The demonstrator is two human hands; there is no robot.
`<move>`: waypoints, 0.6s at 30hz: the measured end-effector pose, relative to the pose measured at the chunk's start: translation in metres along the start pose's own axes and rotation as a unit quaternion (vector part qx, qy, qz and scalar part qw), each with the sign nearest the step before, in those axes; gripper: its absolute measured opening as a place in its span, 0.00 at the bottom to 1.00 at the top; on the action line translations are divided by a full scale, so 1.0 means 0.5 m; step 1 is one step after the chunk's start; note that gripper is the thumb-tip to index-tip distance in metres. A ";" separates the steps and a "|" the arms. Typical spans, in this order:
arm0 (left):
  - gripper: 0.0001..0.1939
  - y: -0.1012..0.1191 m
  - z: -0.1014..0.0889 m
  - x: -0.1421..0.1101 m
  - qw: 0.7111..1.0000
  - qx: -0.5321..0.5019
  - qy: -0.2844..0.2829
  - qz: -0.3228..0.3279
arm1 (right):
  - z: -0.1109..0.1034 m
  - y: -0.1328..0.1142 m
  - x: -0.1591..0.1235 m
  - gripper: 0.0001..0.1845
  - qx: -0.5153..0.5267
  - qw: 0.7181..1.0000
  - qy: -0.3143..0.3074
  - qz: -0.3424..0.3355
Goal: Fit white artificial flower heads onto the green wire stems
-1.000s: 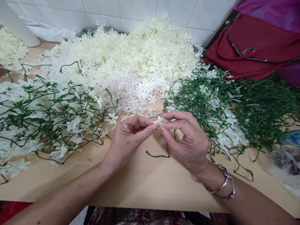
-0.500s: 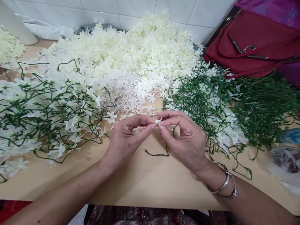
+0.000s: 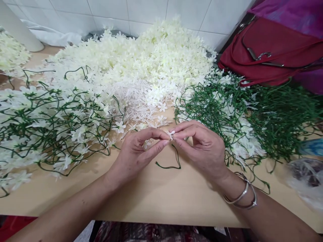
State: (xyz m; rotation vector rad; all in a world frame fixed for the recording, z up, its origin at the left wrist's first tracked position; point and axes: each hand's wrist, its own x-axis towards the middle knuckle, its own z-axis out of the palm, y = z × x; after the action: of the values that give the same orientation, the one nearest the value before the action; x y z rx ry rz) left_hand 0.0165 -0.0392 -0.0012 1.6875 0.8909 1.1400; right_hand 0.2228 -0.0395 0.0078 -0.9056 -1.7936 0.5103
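Observation:
My left hand (image 3: 143, 149) and my right hand (image 3: 199, 144) meet over the table, thumbs and forefingers pinched together. Between the fingertips is a small white artificial flower (image 3: 171, 134), gripped from both sides and partly covered by the fingers. A thin green stem (image 3: 174, 167) hangs below it, its bent lower end near the tabletop; where it joins the flower is hidden. Just beyond the hands lie loose white flowers (image 3: 162, 119) and a heap of thin white stamens (image 3: 133, 101).
Cream blossoms (image 3: 161, 50) are heaped against the tiled wall (image 3: 146, 11). Flowers on green stems (image 3: 60, 124) lie left; tangled green stems (image 3: 285, 114) lie right. A red handbag (image 3: 275, 50) and a plastic bag (image 3: 306, 174) stand at the right of the table (image 3: 161, 205).
The white flower has turned between the fingertips, showing more of its petals. Both hands have shifted slightly; the stem still hangs below them.

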 end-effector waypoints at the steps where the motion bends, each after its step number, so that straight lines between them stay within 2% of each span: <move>1: 0.03 0.003 0.001 -0.002 1.000 0.011 0.001 0.006 | 0.000 0.001 -0.001 0.10 0.000 1.000 0.007 -0.003; 7: 0.04 0.012 0.010 -0.008 0.986 0.149 0.056 0.056 | -0.003 0.006 0.004 0.11 0.048 0.997 0.051 0.015; 9: 0.04 0.011 0.009 -0.009 0.976 0.195 0.046 0.087 | -0.004 0.005 0.009 0.12 0.069 0.995 0.064 0.043; 12: 0.04 0.009 -0.001 -0.011 0.963 0.231 -0.063 0.125 | -0.005 0.005 0.016 0.12 0.105 0.987 0.072 0.094; 15: 0.11 0.005 -0.014 -0.013 0.930 0.272 -0.195 0.150 | -0.008 0.012 0.020 0.10 0.124 0.978 0.069 0.150; 18: 0.08 -0.004 -0.018 -0.014 0.905 0.302 -0.248 0.165 | -0.011 0.024 0.022 0.16 0.123 0.973 0.035 0.191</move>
State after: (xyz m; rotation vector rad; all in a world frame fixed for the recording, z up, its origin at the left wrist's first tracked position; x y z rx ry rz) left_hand 0.0054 -0.0422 -0.0036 2.5687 0.6716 0.5898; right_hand 0.2299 -0.0240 0.0083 -1.0827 -1.4553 0.9122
